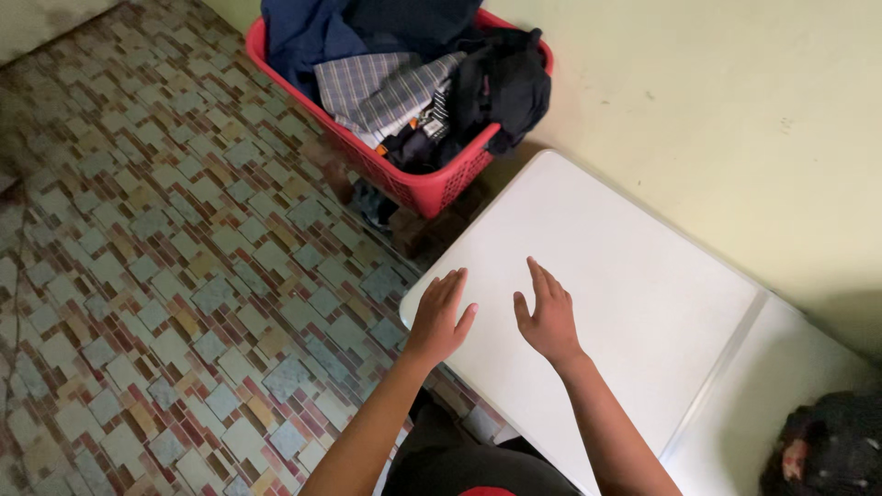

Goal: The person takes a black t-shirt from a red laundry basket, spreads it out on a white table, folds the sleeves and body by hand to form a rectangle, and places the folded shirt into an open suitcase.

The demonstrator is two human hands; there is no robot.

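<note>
My left hand [439, 317] hovers palm down over the near corner of a white folding table [634, 276], fingers together and stretched out, holding nothing. My right hand [548, 317] is beside it, also flat and empty, over the table's left part. Both hands point toward a red plastic laundry basket [432, 188] on the floor beyond the table's corner. The basket is heaped with clothes: a blue garment [308, 32], a grey plaid shirt [381, 87] and black clothing [501, 83].
A dark crumpled garment [831, 445] lies on the table's right end. A pale yellow wall [735, 119] runs behind table and basket. The floor [156, 276] is patterned mosaic tile. A dark object sits under the basket's near corner.
</note>
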